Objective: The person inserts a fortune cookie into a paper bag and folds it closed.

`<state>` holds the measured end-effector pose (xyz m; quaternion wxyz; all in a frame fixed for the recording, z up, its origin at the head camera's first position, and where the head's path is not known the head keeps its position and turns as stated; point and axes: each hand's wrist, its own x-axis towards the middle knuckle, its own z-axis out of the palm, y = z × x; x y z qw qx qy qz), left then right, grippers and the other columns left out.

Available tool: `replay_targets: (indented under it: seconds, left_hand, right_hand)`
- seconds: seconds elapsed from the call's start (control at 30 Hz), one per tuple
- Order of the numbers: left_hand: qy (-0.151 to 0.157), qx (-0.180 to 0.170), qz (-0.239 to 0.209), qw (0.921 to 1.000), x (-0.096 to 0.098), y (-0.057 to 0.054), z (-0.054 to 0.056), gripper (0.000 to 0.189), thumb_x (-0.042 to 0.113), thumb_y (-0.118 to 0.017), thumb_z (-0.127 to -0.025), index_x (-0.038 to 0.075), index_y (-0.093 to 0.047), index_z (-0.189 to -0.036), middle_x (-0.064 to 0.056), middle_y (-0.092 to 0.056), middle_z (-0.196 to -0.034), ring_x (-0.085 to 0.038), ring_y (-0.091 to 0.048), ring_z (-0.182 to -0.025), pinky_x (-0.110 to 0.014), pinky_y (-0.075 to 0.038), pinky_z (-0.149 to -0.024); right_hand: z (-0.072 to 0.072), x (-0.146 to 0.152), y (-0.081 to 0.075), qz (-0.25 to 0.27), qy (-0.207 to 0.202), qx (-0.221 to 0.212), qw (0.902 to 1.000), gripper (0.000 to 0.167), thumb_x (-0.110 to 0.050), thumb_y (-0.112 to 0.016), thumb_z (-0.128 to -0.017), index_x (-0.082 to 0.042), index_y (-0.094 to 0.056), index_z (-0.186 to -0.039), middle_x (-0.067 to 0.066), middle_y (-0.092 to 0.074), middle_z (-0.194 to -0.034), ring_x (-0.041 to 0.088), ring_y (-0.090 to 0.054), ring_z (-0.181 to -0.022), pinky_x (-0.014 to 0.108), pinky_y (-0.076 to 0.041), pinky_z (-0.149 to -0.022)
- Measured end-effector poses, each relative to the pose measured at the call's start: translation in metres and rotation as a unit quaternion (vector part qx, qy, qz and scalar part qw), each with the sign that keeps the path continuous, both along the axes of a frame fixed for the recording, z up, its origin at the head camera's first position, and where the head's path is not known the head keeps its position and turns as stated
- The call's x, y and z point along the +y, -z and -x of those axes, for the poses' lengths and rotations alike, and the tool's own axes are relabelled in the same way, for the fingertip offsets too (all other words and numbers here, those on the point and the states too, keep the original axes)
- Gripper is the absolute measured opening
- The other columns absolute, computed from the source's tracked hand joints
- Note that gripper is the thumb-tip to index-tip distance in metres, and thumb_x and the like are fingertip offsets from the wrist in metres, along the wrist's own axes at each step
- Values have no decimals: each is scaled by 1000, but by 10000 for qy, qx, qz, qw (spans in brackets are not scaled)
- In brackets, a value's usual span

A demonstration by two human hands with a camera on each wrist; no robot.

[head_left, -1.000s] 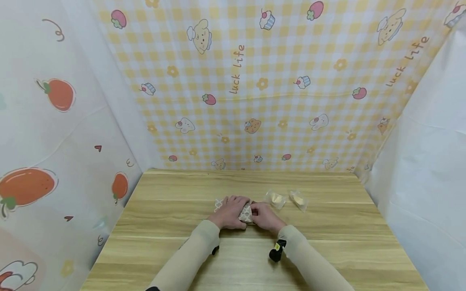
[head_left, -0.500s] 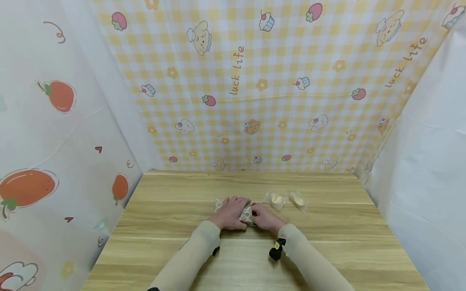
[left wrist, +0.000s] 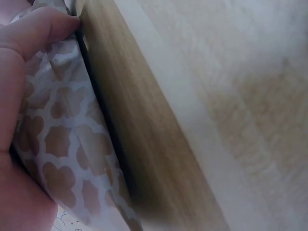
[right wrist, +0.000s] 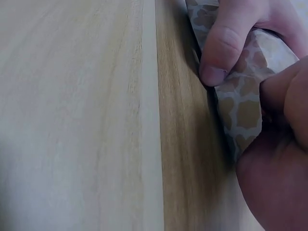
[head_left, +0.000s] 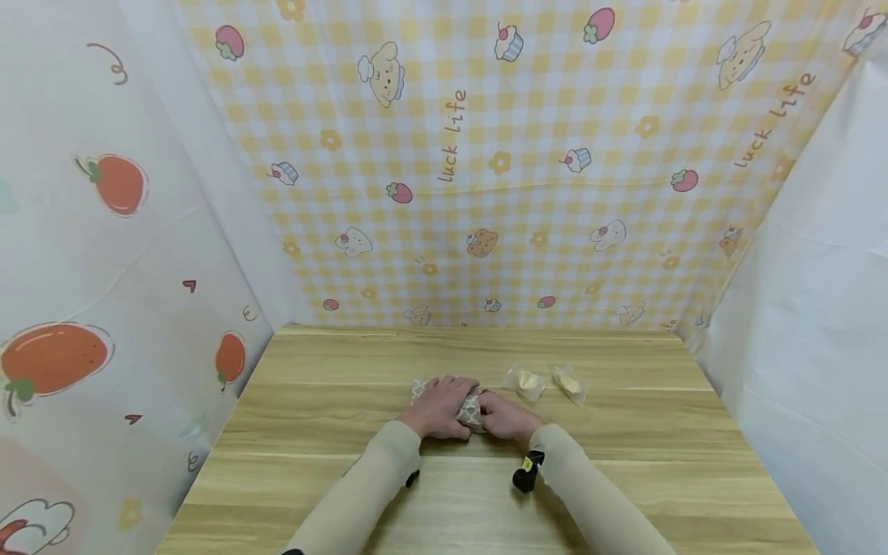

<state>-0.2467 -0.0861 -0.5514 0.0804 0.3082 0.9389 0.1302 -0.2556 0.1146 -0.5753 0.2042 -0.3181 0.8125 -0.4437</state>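
Little has moved: the patterned bag [head_left: 469, 411] lies under the left hand [head_left: 438, 407], held between thumb and fingers; its end meets the right hand's [head_left: 511, 418] curled fingers, whether pinched I cannot tell.

Packet [head_left: 469, 411] on the desk [head_left: 326, 416]; left hand [head_left: 438, 408] over it, right hand [head_left: 509, 418] at its right end; one sachet [head_left: 527, 382] behind the right hand, a second sachet [head_left: 570, 384] just right of the first; backdrop [head_left: 499, 208] behind the desk.
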Motion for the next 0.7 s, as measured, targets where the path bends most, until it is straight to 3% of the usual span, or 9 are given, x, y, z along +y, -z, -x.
replay_targets:
  seconds: [0.1,0.27,0.6,0.7]
  left_hand:
    - [15,64,-6,10000,-1,0,0,93,40,-85,-79,15,-43,-159,-2,-52,-156,-25,-49,-140,-55,-37,-116]
    - [17,153,10,9999,-1,-1,1,93,42,-85,-79,14,-44,-158,-4,-54,-155,-27,-50,-139,-57,-38,-116]
    - [-36,16,-90,10000,0,-4,0,94,41,-86,-78,14,-44,-158,-4,-54,-154,-27,-51,-138,-58,-37,-116]
    - [-19,18,-108,9999,0,-3,0,94,41,-86,-77,14,-44,-157,-4,-55,-153,-27,-51,-138,-56,-38,-115]
  right_hand:
    - [-2,1,-2,-96,84,-107,9999,9,-5,-66,-96,-9,-73,-101,1,-64,-111,13,-55,-101,31,-45,-92]
    - [-5,2,-4,-100,468,-69,9988,13,-2,-66,-95,-9,-71,-106,3,-63,-113,16,-56,-100,32,-46,-90]
    - [-7,16,-7,645,541,-375,9957,22,-8,-62,-104,-3,-73,-123,12,-71,-122,13,-68,-101,26,-56,-83]
    - [-8,26,-11,607,742,-232,9951,24,-12,-64,-104,-4,-74,-124,11,-75,-120,14,-70,-101,26,-57,-85]
